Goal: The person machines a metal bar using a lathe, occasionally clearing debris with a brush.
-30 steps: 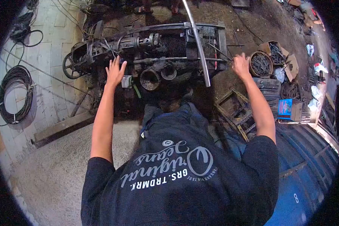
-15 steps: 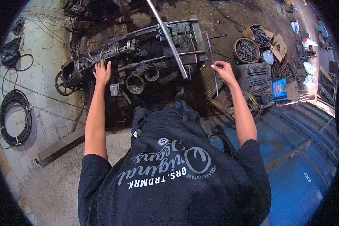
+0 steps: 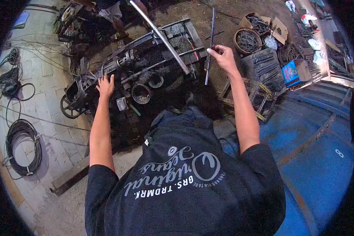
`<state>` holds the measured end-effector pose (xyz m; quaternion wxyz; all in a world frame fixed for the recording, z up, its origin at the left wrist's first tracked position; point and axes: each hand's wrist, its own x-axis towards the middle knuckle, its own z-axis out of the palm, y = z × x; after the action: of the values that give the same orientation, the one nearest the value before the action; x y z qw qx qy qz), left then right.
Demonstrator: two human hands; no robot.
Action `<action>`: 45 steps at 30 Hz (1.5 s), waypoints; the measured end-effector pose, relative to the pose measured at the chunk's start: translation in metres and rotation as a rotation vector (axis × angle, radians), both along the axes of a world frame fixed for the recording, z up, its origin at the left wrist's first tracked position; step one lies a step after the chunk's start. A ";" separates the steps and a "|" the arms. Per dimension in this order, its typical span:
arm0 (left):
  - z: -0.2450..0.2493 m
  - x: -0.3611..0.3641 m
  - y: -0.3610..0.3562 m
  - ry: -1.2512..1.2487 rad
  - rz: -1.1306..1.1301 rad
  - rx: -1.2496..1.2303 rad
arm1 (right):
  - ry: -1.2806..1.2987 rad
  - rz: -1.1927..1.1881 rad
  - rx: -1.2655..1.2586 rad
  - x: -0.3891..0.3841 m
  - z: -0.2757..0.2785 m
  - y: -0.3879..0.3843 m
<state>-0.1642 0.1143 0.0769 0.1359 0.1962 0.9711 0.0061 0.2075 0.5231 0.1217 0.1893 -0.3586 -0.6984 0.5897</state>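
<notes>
My right hand (image 3: 224, 59) pinches a thin dark metal rod (image 3: 212, 29) between thumb and fingers, to the right of the machine. The rod stands close to vertical in this view, its lower end below the hand. On the left, my left hand (image 3: 105, 85) has its fingers spread, the fingertips right at the body of a greasy metal machine (image 3: 113, 66). A handwheel (image 3: 70, 106) sits at the machine's left end. Across its right part slants a long shiny metal bar (image 3: 161, 37). Two round tins (image 3: 141, 93) lie just in front of the machine.
At the right are a basket of small metal pieces (image 3: 247, 41), an open cardboard box (image 3: 280, 30), a tray of dark rods (image 3: 261, 65) and a blue box (image 3: 291, 74). Coiled black cable (image 3: 24, 147) lies on the left tiles. Another person's leg (image 3: 118, 25) shows behind the machine.
My right hand has moved up and slightly left with the rod, whose lean has reversed. The left hand remains spread at the machine. The whole view has turned a little.
</notes>
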 end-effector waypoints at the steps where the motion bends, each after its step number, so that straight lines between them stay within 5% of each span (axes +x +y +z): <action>1: 0.000 0.000 0.000 0.000 -0.008 -0.001 | 0.103 -0.034 -0.041 -0.001 0.007 -0.005; 5: -0.001 0.004 -0.001 0.001 -0.039 0.027 | 0.069 -0.140 0.072 -0.003 0.023 -0.015; 13: 0.002 0.014 0.000 0.045 -0.050 0.034 | 0.334 -0.314 -0.379 0.003 0.029 0.006; 25: -0.003 0.050 0.094 0.100 0.109 0.054 | 0.304 -0.480 -0.571 0.021 -0.051 0.120; 30: 0.035 0.090 0.168 0.025 0.107 0.582 | 0.186 -0.620 -0.641 0.039 -0.131 0.172; 34: 0.059 0.113 0.214 -0.065 0.169 0.684 | -0.106 -0.657 -0.374 0.066 -0.208 0.204; 36: 0.057 0.116 0.229 -0.099 0.130 0.744 | -0.552 -0.500 -0.030 0.076 -0.234 0.215; 37: 0.057 0.114 0.235 -0.082 0.098 0.691 | -0.563 -0.497 -0.037 0.079 -0.242 0.220; 40: 0.057 0.119 0.254 -0.088 0.078 0.686 | -0.915 -0.081 0.129 0.080 -0.238 0.233; 45: 0.053 0.133 0.279 0.030 -0.004 0.613 | -1.010 0.206 0.430 0.072 -0.295 0.243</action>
<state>-0.0315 0.3935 0.1297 0.0561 0.2302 0.9254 0.2957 0.2791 0.7658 -0.1732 -0.1584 -0.4799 -0.8383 0.2043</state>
